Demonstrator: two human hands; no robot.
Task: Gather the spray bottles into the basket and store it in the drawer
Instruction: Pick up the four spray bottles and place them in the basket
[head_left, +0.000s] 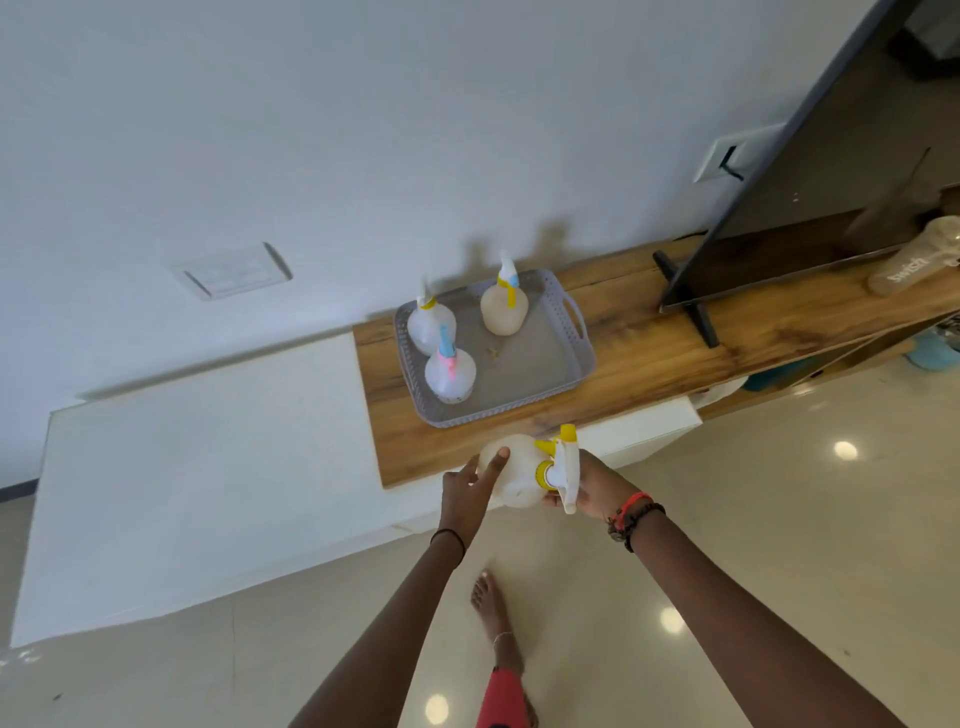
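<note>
A grey perforated basket (566, 364) sits on the wooden shelf top (649, 353). Three spray bottles stand upright in it: one with a yellow collar (430, 323) at the back left, one with a pink and blue sprayer (450, 370) in front of it, and a cream one (504, 307) at the back right. A fourth bottle (514, 467) with a yellow and white sprayer lies sideways in my hands, just in front of the shelf's near edge. My right hand (597, 486) grips its sprayer head. My left hand (467, 488) rests fingers on its body.
A white cabinet (197, 483) runs under and left of the shelf. A dark screen on a black stand (810, 208) stands to the right of the basket, with a bag marked "swish" (914, 265) beyond it. My bare foot (491, 618) is on the glossy tiled floor.
</note>
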